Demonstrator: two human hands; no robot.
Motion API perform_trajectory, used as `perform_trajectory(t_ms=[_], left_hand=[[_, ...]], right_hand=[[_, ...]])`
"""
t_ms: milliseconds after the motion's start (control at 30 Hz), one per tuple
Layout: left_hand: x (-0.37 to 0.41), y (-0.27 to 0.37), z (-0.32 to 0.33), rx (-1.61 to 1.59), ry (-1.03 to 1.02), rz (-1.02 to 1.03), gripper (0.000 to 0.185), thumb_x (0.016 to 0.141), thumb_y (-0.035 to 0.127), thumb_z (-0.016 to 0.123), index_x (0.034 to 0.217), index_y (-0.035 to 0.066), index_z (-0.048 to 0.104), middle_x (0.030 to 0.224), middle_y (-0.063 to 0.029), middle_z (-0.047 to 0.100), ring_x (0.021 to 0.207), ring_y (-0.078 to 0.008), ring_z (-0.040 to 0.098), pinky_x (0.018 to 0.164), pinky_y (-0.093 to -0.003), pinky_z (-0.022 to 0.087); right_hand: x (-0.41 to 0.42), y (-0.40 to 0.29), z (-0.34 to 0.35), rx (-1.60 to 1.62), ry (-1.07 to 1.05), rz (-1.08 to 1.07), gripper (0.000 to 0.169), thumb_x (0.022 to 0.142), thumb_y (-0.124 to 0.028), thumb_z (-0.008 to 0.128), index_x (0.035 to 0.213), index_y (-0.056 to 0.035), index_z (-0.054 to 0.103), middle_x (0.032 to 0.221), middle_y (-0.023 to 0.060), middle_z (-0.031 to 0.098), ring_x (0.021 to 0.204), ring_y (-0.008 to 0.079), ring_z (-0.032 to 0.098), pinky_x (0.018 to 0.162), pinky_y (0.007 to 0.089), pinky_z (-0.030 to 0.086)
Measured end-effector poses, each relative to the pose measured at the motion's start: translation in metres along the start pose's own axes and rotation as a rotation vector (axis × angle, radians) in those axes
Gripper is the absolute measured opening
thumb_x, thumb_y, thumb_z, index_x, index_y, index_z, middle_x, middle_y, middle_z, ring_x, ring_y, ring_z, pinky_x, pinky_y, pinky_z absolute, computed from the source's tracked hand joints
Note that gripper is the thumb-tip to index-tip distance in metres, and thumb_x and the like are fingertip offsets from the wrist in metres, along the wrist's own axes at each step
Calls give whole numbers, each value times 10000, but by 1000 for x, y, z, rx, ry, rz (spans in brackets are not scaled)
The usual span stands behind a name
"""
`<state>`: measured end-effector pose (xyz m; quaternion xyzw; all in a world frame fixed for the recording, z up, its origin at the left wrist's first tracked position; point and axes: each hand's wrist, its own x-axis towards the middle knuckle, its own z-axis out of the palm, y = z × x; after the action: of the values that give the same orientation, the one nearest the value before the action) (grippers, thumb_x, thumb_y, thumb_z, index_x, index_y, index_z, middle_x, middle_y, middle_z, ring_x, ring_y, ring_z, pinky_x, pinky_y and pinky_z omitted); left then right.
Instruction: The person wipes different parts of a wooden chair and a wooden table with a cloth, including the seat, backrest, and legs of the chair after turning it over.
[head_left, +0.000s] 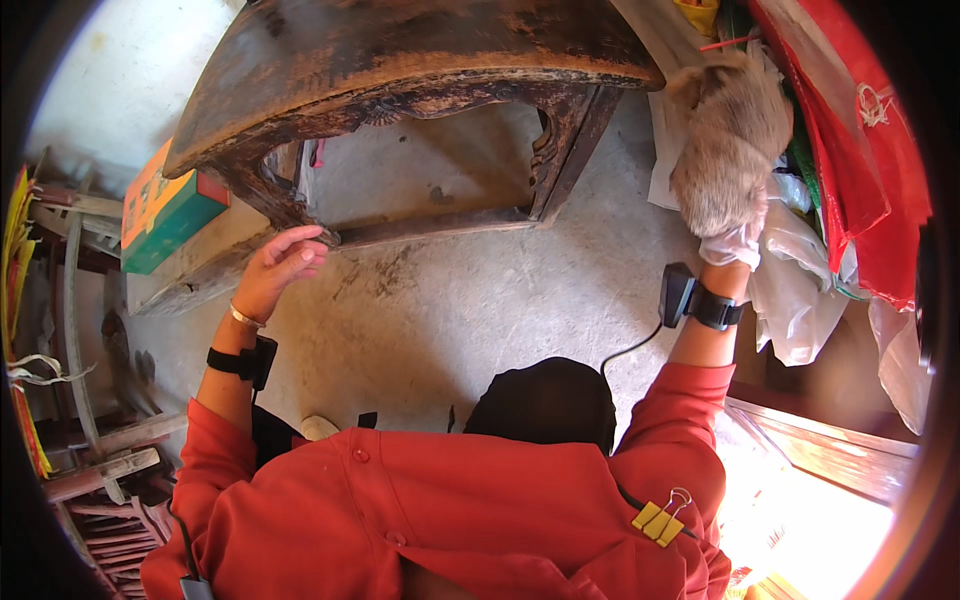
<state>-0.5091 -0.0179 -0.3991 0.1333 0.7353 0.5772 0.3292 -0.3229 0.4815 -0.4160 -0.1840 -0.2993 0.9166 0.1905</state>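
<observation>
My left hand (286, 266) is bare, empty and half spread, close to the lower front corner of an old carved wooden table (420, 64) with worn dark paint. At the upper right my right hand (739, 236) wears a thin translucent glove. A brown furry object (727, 146), possibly a fur duster or mitt, covers its fingers or is held in them; which of the two cannot be told. The furry object is beside hanging plastic bags (799, 289) and a red bag (892, 180). Its far end lies to the right of the tabletop's corner.
An orange and green box (176, 214) rests on a wooden beam (202, 262) at the left. Wooden racks or chairs (75, 300) stand along the left edge. A wooden ledge (832, 450) is at the lower right. Concrete floor (465, 300) shows below the table.
</observation>
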Motion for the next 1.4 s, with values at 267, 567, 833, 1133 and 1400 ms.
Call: perform_trajectory(t_ms=[267, 567, 833, 1133, 1400], left_hand=[[-24, -5, -32, -43, 149, 0, 384, 860, 208, 605, 1206, 59, 532, 1012, -53, 616, 912, -131, 578, 799, -264, 468], [-37, 10, -43, 39, 151, 29, 376, 858, 200, 608, 1199, 60, 532, 1013, -55, 617, 915, -133, 578, 800, -273, 468], [-26, 12, -32, -13, 195, 57, 362, 862, 204, 603, 1190, 63, 545, 1012, -52, 616, 918, -132, 576, 805, -267, 464], [-19, 3, -2, -89, 20, -62, 494, 891, 309, 540, 1317, 93, 415, 1134, -81, 563, 996, -169, 555, 831, -323, 469], [14, -42, 90, -731, -226, -199, 551, 863, 313, 581, 1314, 63, 385, 1247, -93, 502, 1114, -203, 509, 921, -366, 441]], right_hand=[[3, 138, -76, -504, 379, 429, 345, 807, -247, 626, 1054, -9, 586, 983, 125, 634, 868, 264, 617, 807, 396, 497], [112, 148, -153, -1495, 44, 128, 301, 893, -198, 459, 1159, -97, 558, 1189, 162, 554, 1060, 299, 543, 908, 349, 443], [37, 35, -45, -670, -143, -175, 489, 857, -304, 533, 1245, -23, 432, 1233, 153, 511, 1093, 279, 519, 919, 413, 456], [-10, 142, 7, -282, -229, 307, 556, 745, -186, 678, 1221, 4, 464, 1096, 123, 591, 1000, 239, 583, 901, 369, 475], [-2, 216, 126, -707, -830, 558, 973, 670, -335, 797, 1366, 52, 238, 1232, 152, 491, 1115, 196, 502, 963, 308, 388]])
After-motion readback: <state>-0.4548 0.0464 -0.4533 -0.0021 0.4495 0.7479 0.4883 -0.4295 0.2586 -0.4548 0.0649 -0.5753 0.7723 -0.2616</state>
